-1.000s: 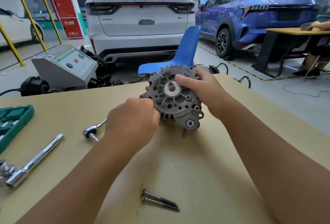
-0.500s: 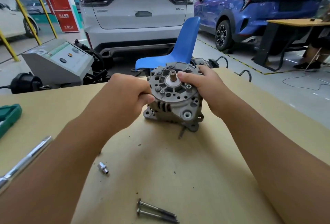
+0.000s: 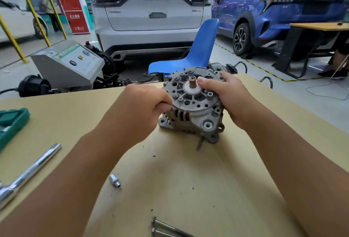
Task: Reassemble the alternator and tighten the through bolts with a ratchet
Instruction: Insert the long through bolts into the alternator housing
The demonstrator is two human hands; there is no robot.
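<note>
The grey alternator (image 3: 194,104) rests on the tan table (image 3: 188,180), its shaft end facing up and toward me. My right hand (image 3: 232,97) grips its right side, the thumb lying on the white hub beside the shaft. My left hand (image 3: 141,108) has its fingers curled at the housing's left edge and pinches something there that I cannot make out. A bolt tip (image 3: 199,144) pokes out under the housing. Two loose through bolts (image 3: 166,228) lie at the near edge. A ratchet (image 3: 28,176) lies at the left, with a small socket (image 3: 114,180) nearer the middle.
A green tool case (image 3: 11,123) sits at the table's left edge. Behind the table stand a grey test machine (image 3: 69,63), a blue chair (image 3: 194,53), a white car and a blue car. A second table (image 3: 321,27) with a seated person is at the far right.
The alternator was tipped from standing on edge to lying flatter, shaft up. My left hand lifted from the lower left to the housing's left rim. The camera view shifted, uncovering the small socket.
</note>
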